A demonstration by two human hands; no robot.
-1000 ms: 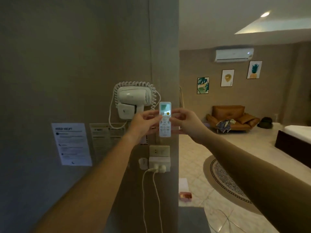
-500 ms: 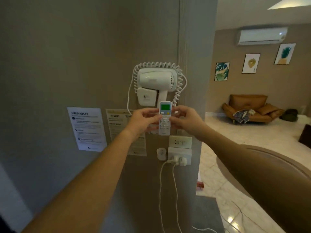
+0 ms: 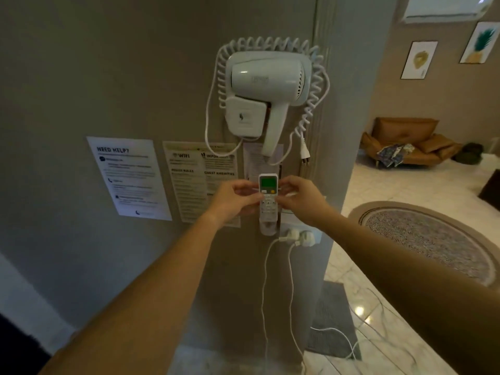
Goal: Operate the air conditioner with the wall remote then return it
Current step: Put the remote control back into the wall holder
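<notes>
- Two hands on one little remote (image 3: 268, 196), right up against the wall (image 3: 108, 77). It's white, upright, with a lit green screen at the top and an orange button just under it.
- Left hand (image 3: 234, 197) pinches the remote's left edge, thumb and fingertips closed on it. Right hand (image 3: 299, 197) does the same on the right edge.
- Bottom end of the remote sits in or right at a small clear holder (image 3: 267, 228) fixed to the wall; can't tell how far in it is.
- Straight above hangs a white hair dryer (image 3: 266, 79) in its wall mount, curly cord looped around it, loose plug dangling just above the right hand.
- Left of the hands, printed notices (image 3: 130, 177) are stuck on the wall: "NEED HELP?" and one with "WIFI".
- Just below the right hand is an outlet (image 3: 300, 235) with white plugs in it and two thin cables trailing down.
- Air conditioner (image 3: 446, 8) is up in the top right corner, far wall, above framed prints.
- Brown sofa (image 3: 405, 136) and round rug (image 3: 433, 239) sit out in the room to the right.
</notes>
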